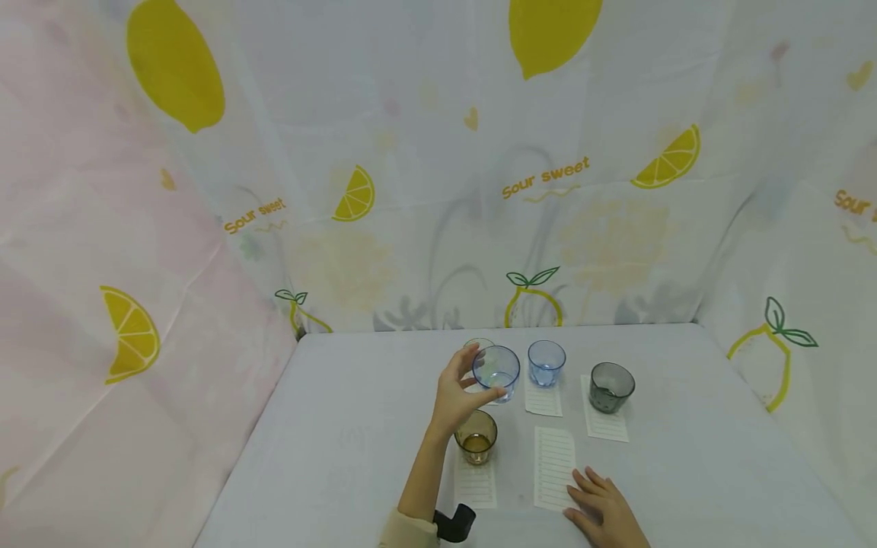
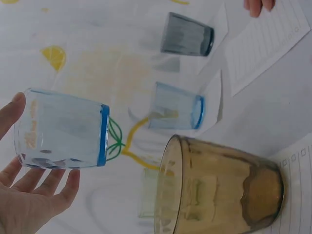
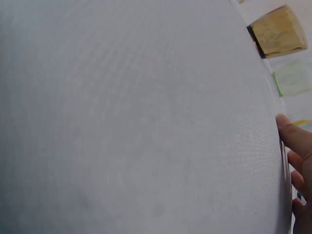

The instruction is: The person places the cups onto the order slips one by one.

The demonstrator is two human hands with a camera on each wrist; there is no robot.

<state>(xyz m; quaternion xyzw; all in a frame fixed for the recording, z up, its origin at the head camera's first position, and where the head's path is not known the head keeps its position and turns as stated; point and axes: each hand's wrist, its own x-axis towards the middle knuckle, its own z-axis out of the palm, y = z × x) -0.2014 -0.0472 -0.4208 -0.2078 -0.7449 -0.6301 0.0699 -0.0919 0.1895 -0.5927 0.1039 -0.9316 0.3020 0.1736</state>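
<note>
My left hand grips a clear blue-tinted glass between thumb and fingers, lifted above the table. In the left wrist view the held glass lies sideways across the picture, with a darker blue base. Just below that hand stands an amber glass on a lined paper slip. Partly hidden behind the held glass is a pale green glass. My right hand rests on the table, its fingers loosely bent, beside another lined slip; it holds nothing.
A second blue glass stands on a slip at the back. To its right a dark grey glass stands on a further slip. The white table meets a lemon-printed cloth at its back edge.
</note>
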